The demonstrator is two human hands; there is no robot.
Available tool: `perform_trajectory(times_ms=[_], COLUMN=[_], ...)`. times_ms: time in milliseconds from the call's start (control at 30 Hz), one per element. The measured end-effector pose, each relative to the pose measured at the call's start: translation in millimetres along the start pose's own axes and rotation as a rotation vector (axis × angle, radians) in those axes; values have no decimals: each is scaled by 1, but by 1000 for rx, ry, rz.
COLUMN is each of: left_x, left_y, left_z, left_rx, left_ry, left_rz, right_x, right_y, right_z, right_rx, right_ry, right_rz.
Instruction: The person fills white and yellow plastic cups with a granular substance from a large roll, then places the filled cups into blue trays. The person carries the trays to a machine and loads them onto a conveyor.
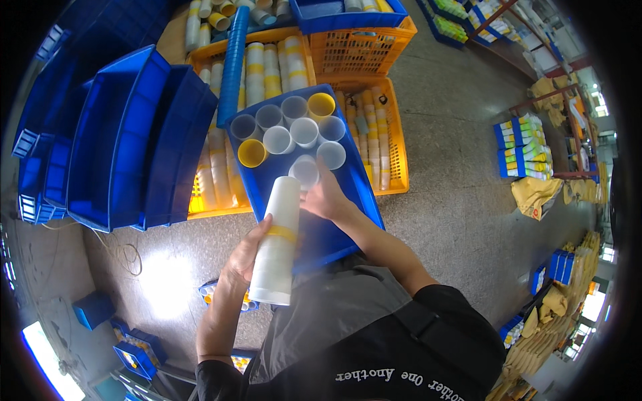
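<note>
My left hand (249, 250) grips a long stack of nested white plastic cups (273, 255) with one yellow band partway along it. The stack is tilted, its upper end close to my right hand (327, 193). That hand has its fingers around a single translucent white cup (304, 173), mouth up, over the blue plastic tray (351, 210). Farther up the tray several cups stand mouth up in close rows. Most are white, such as the cup (279, 140) near the middle; a yellow cup (253, 153) is at the left and another yellow cup (321, 105) at the far corner.
Under and behind the tray, an orange crate (398, 165) and another orange crate (220, 213) hold cup stacks. A blue stack of nested pieces (233, 65) leans there. Large blue bins (115, 150) stand at left. A looped cord (131, 258) hangs near the floor.
</note>
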State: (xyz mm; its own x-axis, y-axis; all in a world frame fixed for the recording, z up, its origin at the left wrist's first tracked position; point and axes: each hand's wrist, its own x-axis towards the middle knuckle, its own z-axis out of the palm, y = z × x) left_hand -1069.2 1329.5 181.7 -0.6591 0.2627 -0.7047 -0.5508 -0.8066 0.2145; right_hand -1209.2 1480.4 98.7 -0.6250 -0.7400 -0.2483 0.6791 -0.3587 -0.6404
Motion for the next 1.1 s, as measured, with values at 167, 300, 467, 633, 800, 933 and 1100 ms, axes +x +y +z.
perform_trajectory(times_ms=[167,300,467,633,800,933,1100], left_x=[-8,-18,-32,-47,-32,-5,-5], left_y=[-9,-4,-20,-29,-33,-37,-33], left_z=[-6,-11,-13,-14,-14,-14,-12], left_rx=[40,13,60,-99,-4,-10,157], left_ry=[71,133,77,-27,12,-59,-102], left_rz=[-13,-38,-17,10,47,-51,-33], right_x=[-7,-4,-9,-19,-40,-52,-63], right_y=[15,16,17,19,9,-2,-13], right_z=[16,19,19,34,18,-10,-16], right_rx=[-94,220,-132,-53,-219,-80,517], right_ry=[-34,44,-94,0,-95,121,294], right_rz=[328,325,484,361,462,283,502])
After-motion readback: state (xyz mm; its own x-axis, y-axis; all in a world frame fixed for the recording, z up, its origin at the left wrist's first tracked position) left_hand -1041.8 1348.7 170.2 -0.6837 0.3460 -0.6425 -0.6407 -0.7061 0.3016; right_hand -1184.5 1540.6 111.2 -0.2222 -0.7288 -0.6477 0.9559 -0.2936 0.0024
